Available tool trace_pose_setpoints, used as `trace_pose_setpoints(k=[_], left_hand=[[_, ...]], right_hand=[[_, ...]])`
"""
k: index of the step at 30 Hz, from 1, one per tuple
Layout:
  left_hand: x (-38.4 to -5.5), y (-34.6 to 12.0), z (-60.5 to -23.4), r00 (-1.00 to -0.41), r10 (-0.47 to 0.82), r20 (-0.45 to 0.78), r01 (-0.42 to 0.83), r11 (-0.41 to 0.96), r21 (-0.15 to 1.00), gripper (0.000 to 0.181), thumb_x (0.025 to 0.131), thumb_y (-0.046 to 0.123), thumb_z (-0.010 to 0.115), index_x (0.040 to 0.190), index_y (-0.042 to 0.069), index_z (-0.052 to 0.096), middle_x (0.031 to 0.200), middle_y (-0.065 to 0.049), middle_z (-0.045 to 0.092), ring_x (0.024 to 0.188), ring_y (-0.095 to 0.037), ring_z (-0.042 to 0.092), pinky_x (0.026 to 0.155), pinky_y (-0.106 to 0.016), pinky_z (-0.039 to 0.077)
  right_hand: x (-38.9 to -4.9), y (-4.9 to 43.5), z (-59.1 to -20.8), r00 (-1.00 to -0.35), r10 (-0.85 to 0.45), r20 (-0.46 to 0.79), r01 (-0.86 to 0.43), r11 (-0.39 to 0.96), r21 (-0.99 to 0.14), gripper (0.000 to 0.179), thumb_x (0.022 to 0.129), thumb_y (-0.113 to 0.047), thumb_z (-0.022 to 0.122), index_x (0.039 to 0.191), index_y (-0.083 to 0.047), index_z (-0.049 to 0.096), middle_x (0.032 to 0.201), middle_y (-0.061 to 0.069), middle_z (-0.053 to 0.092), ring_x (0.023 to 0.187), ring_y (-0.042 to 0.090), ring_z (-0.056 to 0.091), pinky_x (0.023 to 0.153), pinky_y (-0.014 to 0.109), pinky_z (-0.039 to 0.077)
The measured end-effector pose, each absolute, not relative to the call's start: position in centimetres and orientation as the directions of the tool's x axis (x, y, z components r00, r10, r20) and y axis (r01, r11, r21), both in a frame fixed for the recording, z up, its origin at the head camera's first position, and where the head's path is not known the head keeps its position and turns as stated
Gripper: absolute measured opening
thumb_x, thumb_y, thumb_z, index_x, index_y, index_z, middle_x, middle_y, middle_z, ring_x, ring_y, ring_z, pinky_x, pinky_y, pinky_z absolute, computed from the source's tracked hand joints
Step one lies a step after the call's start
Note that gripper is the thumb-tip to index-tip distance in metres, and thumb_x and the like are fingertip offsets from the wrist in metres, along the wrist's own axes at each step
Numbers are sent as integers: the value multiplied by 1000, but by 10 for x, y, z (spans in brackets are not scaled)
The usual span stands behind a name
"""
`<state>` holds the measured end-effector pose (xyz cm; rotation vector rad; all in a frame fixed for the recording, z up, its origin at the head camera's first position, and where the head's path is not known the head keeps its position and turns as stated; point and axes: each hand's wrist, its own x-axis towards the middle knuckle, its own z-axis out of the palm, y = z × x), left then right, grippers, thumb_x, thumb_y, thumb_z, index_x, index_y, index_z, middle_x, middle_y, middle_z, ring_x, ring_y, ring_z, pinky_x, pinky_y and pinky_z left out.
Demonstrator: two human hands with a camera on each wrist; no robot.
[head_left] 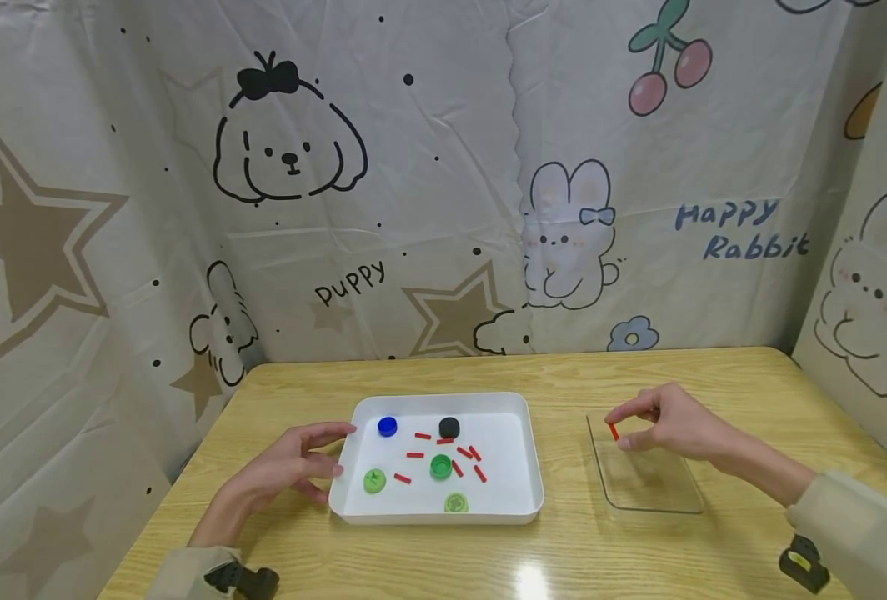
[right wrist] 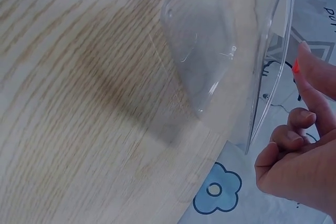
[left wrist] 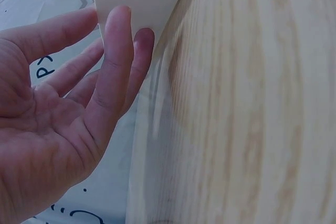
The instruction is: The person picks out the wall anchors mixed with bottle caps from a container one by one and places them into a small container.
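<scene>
Between thumb and forefinger, my right hand pinches a small red stick. It is over a clear plastic box, near the box's left wall. In the right wrist view, only the red tip shows between the fingers. My left hand rests its fairly straight fingertips against the left side of a white tray. Inside the tray lie several red sticks, a blue cap, a black cap, a green cap and two light green caps.
Both containers stand on a light wood-grain table, the tray left of the clear box. A printed cloth hangs behind the table and along its sides. Dark wrist straps sit on both sleeves.
</scene>
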<state>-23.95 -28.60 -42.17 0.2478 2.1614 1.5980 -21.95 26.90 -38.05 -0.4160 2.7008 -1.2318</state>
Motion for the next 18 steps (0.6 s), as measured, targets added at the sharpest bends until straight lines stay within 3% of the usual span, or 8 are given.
trace_pose_setpoints(k=[7,18], left_hand=[[-240,-286,-422,-888,389,-244,-119,319,940,70,92,7,76,155,0,47,167,-28,30,115,-31,67,69,-48,65],[-239,-286,-421,-889,386,-245,-119,321,940,68,92,7,76,155,1,49,166,-28,31,115,-31,67,70,-48,65]], right_hand=[[-221,268,-383,-949,-315,-21,-199,647,-736,34,84,-10,88,115,0,80,88,6,56,81,23,37,65,32,28],[-223,266,-387,-948,-319,-18,-212,671,-711,33,80,-7,89,111,0,81,92,7,61,86,24,40,69,34,31]])
